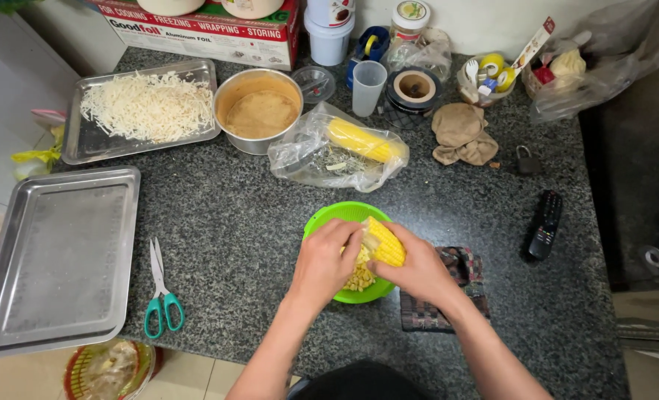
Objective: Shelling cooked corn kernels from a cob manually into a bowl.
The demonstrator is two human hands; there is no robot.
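Observation:
Both my hands grip a yellow corn cob (384, 241) over a green plastic bowl (334, 214) on the dark granite counter. My left hand (326, 263) wraps the cob's left side and my right hand (418, 268) holds it from the right. Loose yellow kernels (359, 278) lie in the bowl under the cob. A second corn cob (363, 140) rests inside a clear plastic bag (307, 152) just behind the bowl.
Empty steel tray (62, 255) at left, a tray of shredded white food (148, 107) behind it, a metal bowl of brown liquid (259, 111). Green-handled scissors (162, 292), checked cloth (448, 311), black remote (546, 224), padlock (526, 159), brown rag (461, 133), cups and jars at back.

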